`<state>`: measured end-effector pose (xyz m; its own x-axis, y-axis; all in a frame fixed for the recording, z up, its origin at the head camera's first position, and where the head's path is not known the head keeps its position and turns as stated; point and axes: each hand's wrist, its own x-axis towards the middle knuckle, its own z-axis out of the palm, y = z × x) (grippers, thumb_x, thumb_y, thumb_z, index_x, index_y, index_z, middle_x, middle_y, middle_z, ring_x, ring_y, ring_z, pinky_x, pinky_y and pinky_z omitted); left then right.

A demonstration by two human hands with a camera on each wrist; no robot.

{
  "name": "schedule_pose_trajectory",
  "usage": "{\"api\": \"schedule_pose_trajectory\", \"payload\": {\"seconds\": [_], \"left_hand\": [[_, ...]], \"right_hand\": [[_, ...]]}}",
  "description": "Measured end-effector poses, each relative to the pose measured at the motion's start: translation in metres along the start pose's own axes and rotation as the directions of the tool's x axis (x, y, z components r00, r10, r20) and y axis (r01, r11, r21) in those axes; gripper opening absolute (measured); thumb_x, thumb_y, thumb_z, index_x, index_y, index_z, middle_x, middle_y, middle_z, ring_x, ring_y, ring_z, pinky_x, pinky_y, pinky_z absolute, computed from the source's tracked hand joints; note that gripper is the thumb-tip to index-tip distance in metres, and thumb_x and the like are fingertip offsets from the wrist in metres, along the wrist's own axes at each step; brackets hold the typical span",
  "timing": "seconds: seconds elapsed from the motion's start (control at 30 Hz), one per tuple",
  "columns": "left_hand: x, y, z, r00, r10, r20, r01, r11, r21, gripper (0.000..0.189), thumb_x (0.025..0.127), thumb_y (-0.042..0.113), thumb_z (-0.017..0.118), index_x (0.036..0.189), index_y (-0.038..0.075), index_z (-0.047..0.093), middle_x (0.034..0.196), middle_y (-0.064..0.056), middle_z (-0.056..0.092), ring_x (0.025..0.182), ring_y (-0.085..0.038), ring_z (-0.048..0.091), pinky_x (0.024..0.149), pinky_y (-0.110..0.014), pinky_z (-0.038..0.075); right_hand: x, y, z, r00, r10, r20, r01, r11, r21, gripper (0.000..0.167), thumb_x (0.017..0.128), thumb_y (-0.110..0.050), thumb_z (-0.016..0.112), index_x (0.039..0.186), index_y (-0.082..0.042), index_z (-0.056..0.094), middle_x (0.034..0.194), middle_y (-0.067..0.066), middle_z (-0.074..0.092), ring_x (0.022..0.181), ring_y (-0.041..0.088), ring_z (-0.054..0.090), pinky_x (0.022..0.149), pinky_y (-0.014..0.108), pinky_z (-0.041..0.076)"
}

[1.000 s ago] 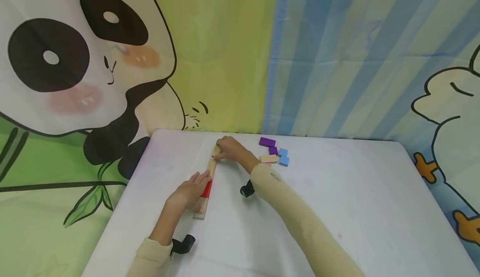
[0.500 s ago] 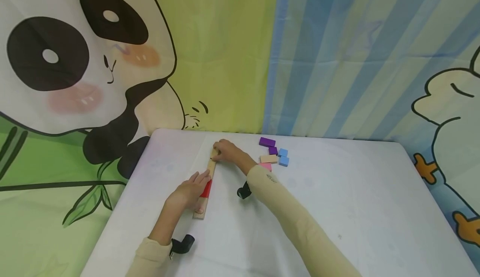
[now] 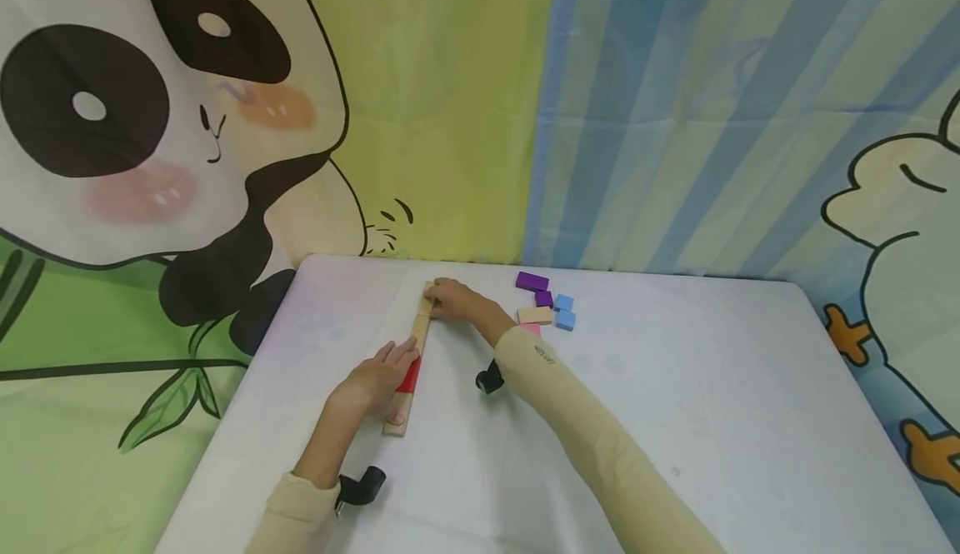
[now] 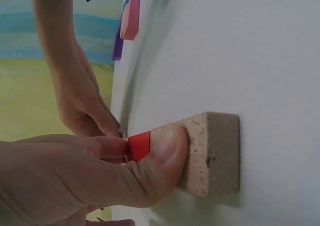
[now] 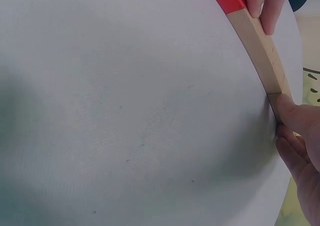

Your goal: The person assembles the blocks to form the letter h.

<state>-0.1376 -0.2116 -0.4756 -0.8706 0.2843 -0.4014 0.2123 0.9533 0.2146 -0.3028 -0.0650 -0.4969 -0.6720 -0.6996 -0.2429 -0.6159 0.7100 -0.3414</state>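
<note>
Two hands rest on a single row of four visible blocks, three plain wood and one red, laid end to end on a white tabletop (image 3: 735, 404). The row runs away from the person, between twelve and one o'clock: near block (image 4: 222, 153), red block (image 3: 407, 377), long block (image 5: 257, 51), end block (image 3: 423, 306). The left hand (image 3: 372, 381) keeps a slack grip, outstretched fingers and thumb laid on the row and partly covering it. The right hand (image 3: 459, 300), between one and two o'clock from the left, has its grip closed on the end block, thumb and fingers pinching. Six loose blocks lie at three o'clock from the right hand: two purple blocks (image 3: 532, 281), two blue blocks (image 3: 565, 321), one tan block (image 3: 535, 315) and one pink block (image 3: 531, 328). Reckoned from the tan block, the purple pair is at twelve o'clock, the blue pair at three and the pink at six, partly hidden by the right sleeve (image 3: 600, 429). Two black mounts (image 3: 363, 486), one per wrist, show above the tabletop. One printed panda (image 3: 172, 121) fills the curtain (image 3: 442, 121) between ten and eleven o'clock from the row.
</note>
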Motion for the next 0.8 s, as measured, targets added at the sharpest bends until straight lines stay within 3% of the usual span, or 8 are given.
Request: {"api": "schedule_pose_trajectory", "payload": {"seconds": [0.3, 0.57, 0.8], "left_hand": [[-0.0004, 0.0008, -0.0005, 1.0, 0.003, 0.0, -0.003, 1.0, 0.001, 0.1, 0.065, 0.02, 0.088, 0.147, 0.001, 0.035, 0.161, -0.014, 0.023, 0.146, -0.042, 0.025, 0.111, -0.061, 0.035], [-0.0006, 0.0014, -0.001, 1.0, -0.009, -0.002, 0.009, 1.0, -0.011, 0.099, 0.066, 0.018, 0.088, 0.148, 0.002, 0.035, 0.162, -0.013, 0.022, 0.147, -0.041, 0.023, 0.112, -0.061, 0.033], [-0.0013, 0.0028, -0.0013, 1.0, -0.01, 0.01, 0.01, 1.0, -0.018, 0.097, 0.066, 0.012, 0.087, 0.147, 0.001, 0.035, 0.162, -0.012, 0.021, 0.147, -0.042, 0.023, 0.111, -0.061, 0.034]], "right_hand": [[0.0016, -0.0001, 0.0026, 1.0, -0.016, -0.017, 0.015, 0.999, -0.047, 0.043, 0.097, -0.024, 0.06, 0.136, -0.009, 0.054, 0.14, 0.013, 0.053, 0.128, 0.023, 0.053, 0.112, 0.034, 0.041], [-0.0019, -0.005, -0.0005, 1.0, -0.004, -0.007, 0.003, 0.998, -0.065, 0.044, 0.097, -0.023, 0.059, 0.138, -0.009, 0.051, 0.151, 0.015, 0.043, 0.142, 0.024, 0.04, 0.119, 0.035, 0.032], [-0.0055, -0.0042, 0.0031, 1.0, 0.008, -0.023, -0.008, 1.0, -0.009, 0.044, 0.098, -0.024, 0.057, 0.139, -0.01, 0.05, 0.153, 0.016, 0.039, 0.144, 0.025, 0.038, 0.119, 0.035, 0.031]]}}
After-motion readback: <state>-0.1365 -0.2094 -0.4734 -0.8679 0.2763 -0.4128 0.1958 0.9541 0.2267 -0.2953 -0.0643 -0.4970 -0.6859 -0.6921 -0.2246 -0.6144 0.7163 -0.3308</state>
